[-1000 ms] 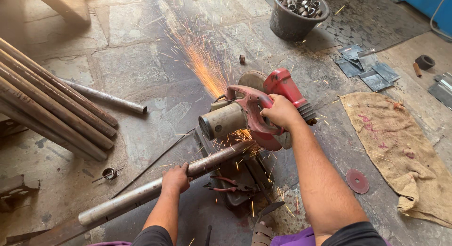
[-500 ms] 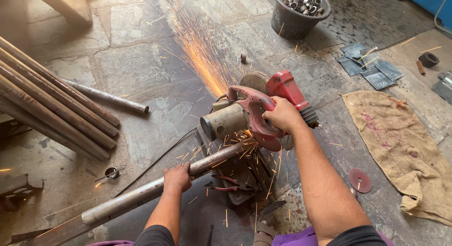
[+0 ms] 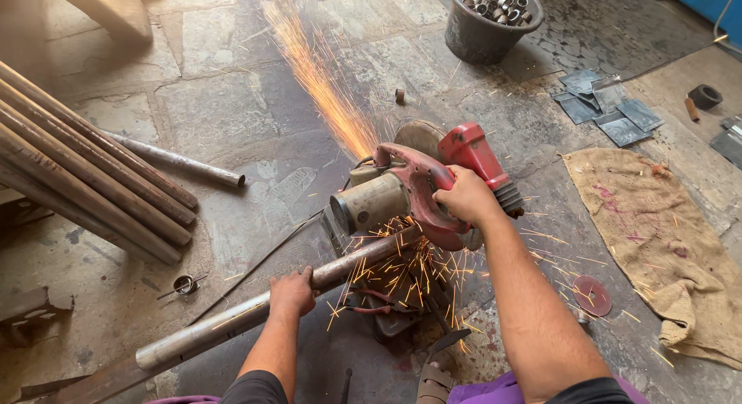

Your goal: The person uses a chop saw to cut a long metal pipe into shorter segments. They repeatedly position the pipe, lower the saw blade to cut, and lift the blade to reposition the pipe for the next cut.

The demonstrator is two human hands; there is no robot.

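- The grey stone-slab floor (image 3: 232, 118) runs past every edge of the view; its top left corner is blurred by something pale and out of focus.
- A crumpled tan burlap sack (image 3: 665, 242) lies at the right, cut off by the right edge.
- A stack of long rusty brown pipes (image 3: 93, 180) leaves the view at the left, so their length cannot be told.
- The long grey steel pipe (image 3: 232, 323) lies slanted across the red chop saw's base; its far end is hidden behind sparks and the saw body.
- The red chop saw with a grey motor drum (image 3: 410, 195) sits mid-view; its blade is mostly hidden by the guard, and orange sparks spray up-left.
- A black bucket of short metal rings (image 3: 491, 21) is clipped by the top edge.
- The right hand (image 3: 468, 197) has its fingers curled tight round the saw's handle.
- The left hand (image 3: 292, 289) presses on the steel pipe, fingers wrapped over it; the fingertips are hidden.
- A small red disc (image 3: 592, 294) lies just beside the sack.
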